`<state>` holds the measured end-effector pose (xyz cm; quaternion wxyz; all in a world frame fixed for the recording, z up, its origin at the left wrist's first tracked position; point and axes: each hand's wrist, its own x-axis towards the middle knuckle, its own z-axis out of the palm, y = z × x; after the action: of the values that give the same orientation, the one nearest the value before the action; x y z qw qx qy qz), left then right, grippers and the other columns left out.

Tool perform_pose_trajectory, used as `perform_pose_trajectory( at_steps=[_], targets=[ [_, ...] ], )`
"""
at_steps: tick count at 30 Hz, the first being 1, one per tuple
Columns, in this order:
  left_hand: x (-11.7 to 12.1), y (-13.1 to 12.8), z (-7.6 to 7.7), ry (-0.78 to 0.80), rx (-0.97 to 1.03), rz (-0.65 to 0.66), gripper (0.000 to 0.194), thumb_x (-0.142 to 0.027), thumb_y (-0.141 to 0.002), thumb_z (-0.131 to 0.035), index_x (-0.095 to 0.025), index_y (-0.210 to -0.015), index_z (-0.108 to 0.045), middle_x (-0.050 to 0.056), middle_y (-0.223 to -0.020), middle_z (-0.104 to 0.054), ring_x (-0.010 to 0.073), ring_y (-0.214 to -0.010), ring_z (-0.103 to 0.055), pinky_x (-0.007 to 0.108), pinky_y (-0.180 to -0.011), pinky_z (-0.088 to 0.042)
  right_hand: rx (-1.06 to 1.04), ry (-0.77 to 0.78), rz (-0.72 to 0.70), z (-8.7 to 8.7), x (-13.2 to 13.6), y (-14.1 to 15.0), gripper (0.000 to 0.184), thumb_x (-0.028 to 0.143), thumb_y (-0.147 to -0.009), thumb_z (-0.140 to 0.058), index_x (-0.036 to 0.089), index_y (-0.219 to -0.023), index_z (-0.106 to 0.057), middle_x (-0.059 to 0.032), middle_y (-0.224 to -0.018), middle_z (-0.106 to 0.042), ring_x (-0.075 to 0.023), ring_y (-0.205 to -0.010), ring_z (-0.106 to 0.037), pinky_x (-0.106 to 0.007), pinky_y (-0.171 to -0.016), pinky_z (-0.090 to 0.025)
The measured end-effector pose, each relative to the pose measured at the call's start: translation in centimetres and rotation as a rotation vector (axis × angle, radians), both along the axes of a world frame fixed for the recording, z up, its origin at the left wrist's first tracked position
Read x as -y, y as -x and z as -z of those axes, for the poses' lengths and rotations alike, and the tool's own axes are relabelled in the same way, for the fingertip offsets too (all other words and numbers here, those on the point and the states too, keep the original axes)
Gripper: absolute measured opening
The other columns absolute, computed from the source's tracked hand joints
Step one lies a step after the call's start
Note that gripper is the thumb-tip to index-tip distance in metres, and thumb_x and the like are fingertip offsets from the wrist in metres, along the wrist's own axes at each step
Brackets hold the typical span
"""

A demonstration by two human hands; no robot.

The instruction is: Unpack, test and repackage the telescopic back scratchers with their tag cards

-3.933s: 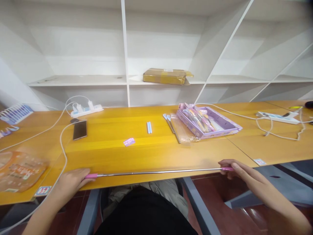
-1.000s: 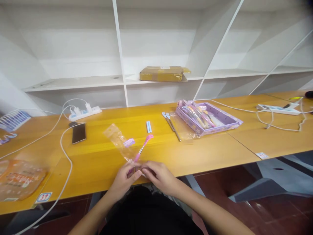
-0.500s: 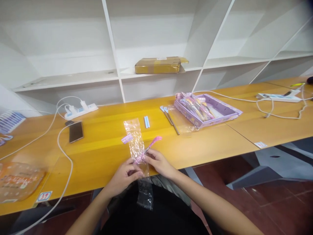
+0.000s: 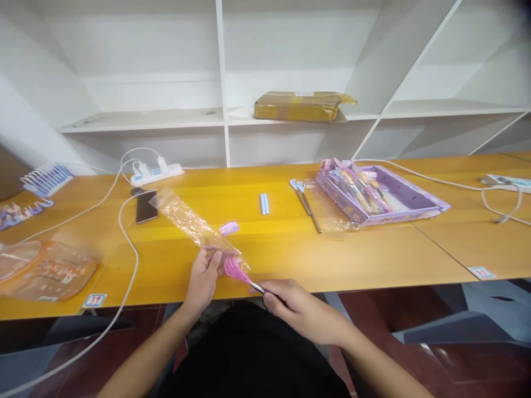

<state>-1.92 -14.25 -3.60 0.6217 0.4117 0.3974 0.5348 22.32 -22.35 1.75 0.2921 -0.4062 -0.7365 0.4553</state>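
My right hand [image 4: 290, 305] is closed around the dark metal handle of a pink claw-headed back scratcher [image 4: 235, 268], whose head points left. My left hand [image 4: 204, 276] pinches the lower part of a long clear plastic sleeve [image 4: 186, 221], beside the pink claw. The sleeve slants up and left across the table toward the phone. Beyond my hands a small purple label card [image 4: 229, 228] lies on the wood. Further back are two light blue sticks [image 4: 264, 204], side by side. To their right, two back scratchers with pale blue claws [image 4: 306, 204] lie parallel.
A purple tray box [image 4: 415, 190] holds several bagged scratchers, with clear wrapping beside it. On the left are a phone [image 4: 146, 208], a power strip [image 4: 157, 174], white cables and an orange patterned bag [image 4: 70, 273]. A taped carton [image 4: 298, 106] sits on the shelf behind.
The pink scratcher has turned from pointing up-right to pointing left, with my right hand now on its handle. The plastic sleeve has swung left in my left hand. The view has shifted.
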Motion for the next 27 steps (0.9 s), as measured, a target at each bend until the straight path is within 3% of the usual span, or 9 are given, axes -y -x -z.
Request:
perform_pose_trajectory(
  at_steps=[4, 8, 16, 19, 22, 27],
  targets=[
    [0.0, 0.0, -0.8, -0.027, 0.102, -0.085, 0.045, -0.050, -0.088, -0.084, -0.023, -0.107, -0.053, 0.003, -0.100, -0.079, 0.0239, -0.095, -0.081, 0.042, -0.088, -0.066, 0.121, -0.072, 0.030, 0.7, -0.7, 0.5, 0.028, 0.031, -0.109, -0.046, 0.022, -0.088, -0.062, 0.0004, -0.077, -0.059, -0.0157, -0.068, -0.050, -0.029, -0.069, -0.044],
    [0.0, 0.2, -1.1, -0.018, 0.152, -0.121, 0.046, -0.046, -0.085, -0.088, -0.024, -0.103, -0.052, -0.004, -0.088, -0.073, 0.0201, -0.090, -0.080, 0.042, -0.089, -0.067, 0.047, -0.045, 0.136, 1.9, -1.4, -0.1, 0.034, 0.039, -0.111, -0.043, 0.023, -0.099, -0.070, -0.0026, -0.082, -0.067, -0.0205, -0.079, -0.059, -0.033, -0.080, -0.052],
    [0.1, 0.0, -1.0, 0.011, 0.107, -0.037, 0.051, -0.043, -0.082, -0.091, -0.023, -0.114, -0.057, 0.000, -0.098, -0.076, 0.0173, -0.091, -0.078, 0.031, -0.083, -0.065, 0.023, -0.002, 0.097, 1.4, -1.5, -0.3, 0.042, 0.050, -0.112, -0.044, 0.022, -0.098, -0.072, -0.0034, -0.089, -0.072, -0.0222, -0.087, -0.065, -0.035, -0.090, -0.055],
    [0.3, -0.1, -0.8, 0.012, 0.086, 0.017, 0.050, -0.043, -0.084, -0.089, -0.024, -0.116, -0.055, 0.000, -0.094, -0.077, 0.0187, -0.091, -0.079, 0.034, -0.085, -0.065, 0.013, -0.018, 0.102, 1.4, -1.4, 0.0, 0.041, 0.052, -0.111, -0.046, 0.024, -0.100, -0.073, -0.0033, -0.088, -0.074, -0.0234, -0.087, -0.066, -0.036, -0.091, -0.056],
    [0.4, -0.2, -0.6, 0.001, 0.064, 0.118, 0.049, -0.047, -0.087, -0.086, -0.023, -0.117, -0.056, 0.004, -0.100, -0.079, 0.0238, -0.099, -0.080, 0.039, -0.088, -0.065, -0.004, -0.043, 0.104, 1.3, -1.3, 0.6, 0.038, 0.051, -0.111, -0.047, 0.026, -0.110, -0.075, -0.0047, -0.096, -0.077, -0.0259, -0.092, -0.070, -0.040, -0.095, -0.056],
    [0.5, -0.3, -0.7, -0.019, 0.075, 0.198, 0.045, -0.053, -0.088, -0.084, -0.020, -0.111, -0.064, 0.008, -0.104, -0.080, 0.0256, -0.098, -0.080, 0.042, -0.090, -0.065, -0.008, -0.051, 0.113, 1.5, -1.0, 1.4, 0.041, 0.049, -0.113, -0.044, 0.029, -0.143, -0.064, -0.0080, -0.132, -0.075, -0.0296, -0.123, -0.070, -0.046, -0.112, -0.051]
  ],
)
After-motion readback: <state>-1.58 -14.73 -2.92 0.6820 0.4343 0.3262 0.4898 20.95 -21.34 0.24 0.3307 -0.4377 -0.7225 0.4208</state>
